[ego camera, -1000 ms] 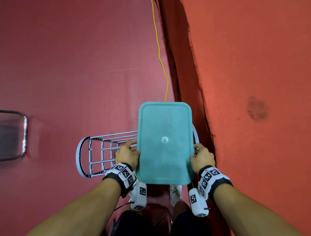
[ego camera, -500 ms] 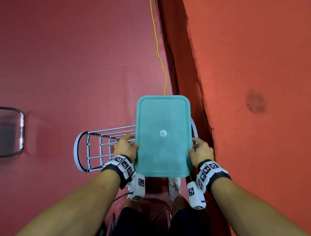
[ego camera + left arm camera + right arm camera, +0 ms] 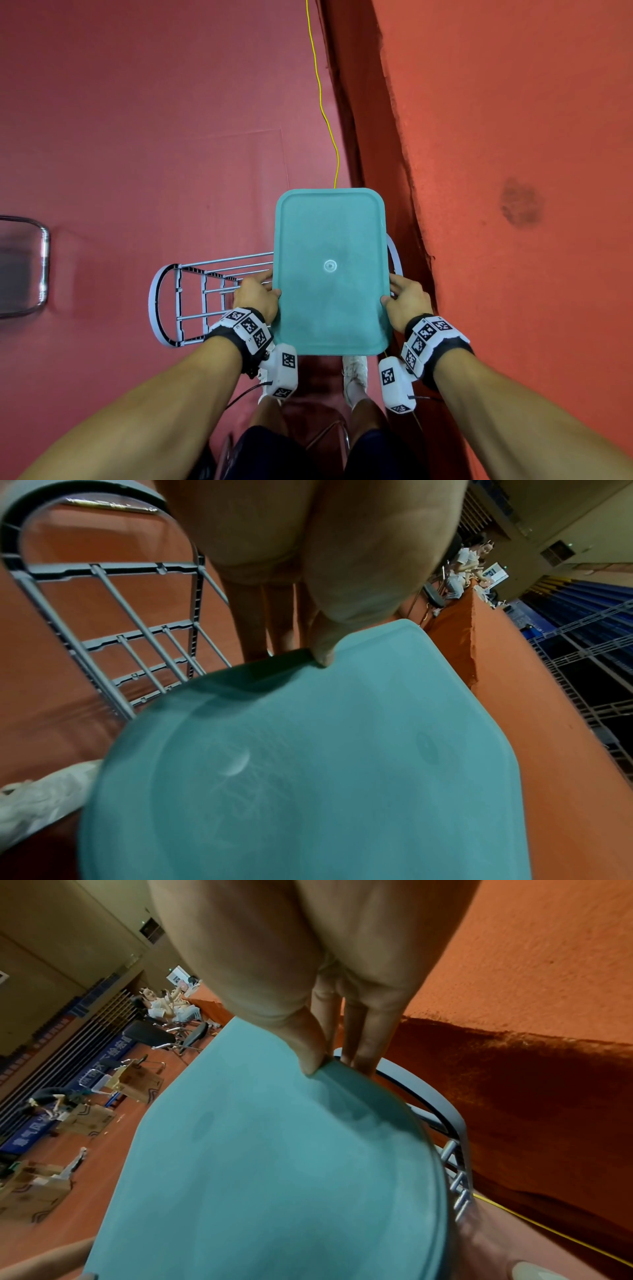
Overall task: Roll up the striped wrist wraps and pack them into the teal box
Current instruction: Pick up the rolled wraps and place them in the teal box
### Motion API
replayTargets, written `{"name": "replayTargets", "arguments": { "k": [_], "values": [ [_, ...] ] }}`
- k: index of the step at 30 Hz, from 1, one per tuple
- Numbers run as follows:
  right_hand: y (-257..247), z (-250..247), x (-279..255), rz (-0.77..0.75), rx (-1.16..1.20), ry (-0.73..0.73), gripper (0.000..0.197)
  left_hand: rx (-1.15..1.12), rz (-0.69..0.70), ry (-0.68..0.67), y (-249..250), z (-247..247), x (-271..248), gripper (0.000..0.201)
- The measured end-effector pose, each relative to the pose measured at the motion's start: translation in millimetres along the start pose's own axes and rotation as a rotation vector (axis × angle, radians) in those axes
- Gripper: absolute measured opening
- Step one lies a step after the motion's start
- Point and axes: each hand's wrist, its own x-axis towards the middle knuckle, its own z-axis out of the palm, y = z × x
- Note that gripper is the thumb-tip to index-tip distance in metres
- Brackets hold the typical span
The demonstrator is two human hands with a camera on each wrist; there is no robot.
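We've got the teal box (image 3: 330, 270) held w/ both hands over the red floor (image 3: 137, 137), lid side up, long axis pointing away from us. Left hand (image 3: 255, 298) clamps the left edge near the near corner: thumb on top of the rim, fingers (image 3: 255, 631) under it. Right hand (image 3: 407, 301) does the same on the right edge, thumb on top, fingers (image 3: 363, 1042) curled below. Wrist wraps not visible, box is closed so can't tell if they're inside. Directly under the box: a grey wire rack (image 3: 191, 298) lying on the floor, sticking out to the left, its curved end also peeking out at the box's right edge. Yellow cable (image 3: 322, 102) runs along the floor from the box's far edge. Orange cloth-covered table (image 3: 513, 171) close on the right, dark stain (image 3: 520, 202) on it. Chrome chair frame (image 3: 37, 267) at far left. Our white shoes (image 3: 354, 373) are below the box's near edge.
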Motion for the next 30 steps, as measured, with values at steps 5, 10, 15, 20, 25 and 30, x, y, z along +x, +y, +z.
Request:
{"name": "replayTargets", "arguments": {
  "k": [5,10,15,20,25,30],
  "values": [
    [-5,-2,8,-0.051,-0.058,-0.022,0.052,-0.078,-0.019,0.022,-12,2,-3,0.042],
    [-6,-6,22,-0.045,-0.081,-0.026,0.055,-0.118,-0.037,-0.004,-16,8,-5,0.044],
    [-2,-7,26,-0.061,-0.109,-0.044,0.055,-0.042,-0.025,0.016,-13,9,-3,0.041],
    [3,-4,24,-0.053,-0.06,-0.013,0.054,0.011,-0.069,0.036,-14,7,1,0.045],
    [-4,-5,16,-0.103,-0.078,-0.015,0.08,0.094,0.057,0.105,-3,8,-12,0.076],
    [-8,-8,17,-0.273,-0.291,-0.109,0.095,0.344,0.173,0.061,8,0,-18,0.094]
  ]
}}
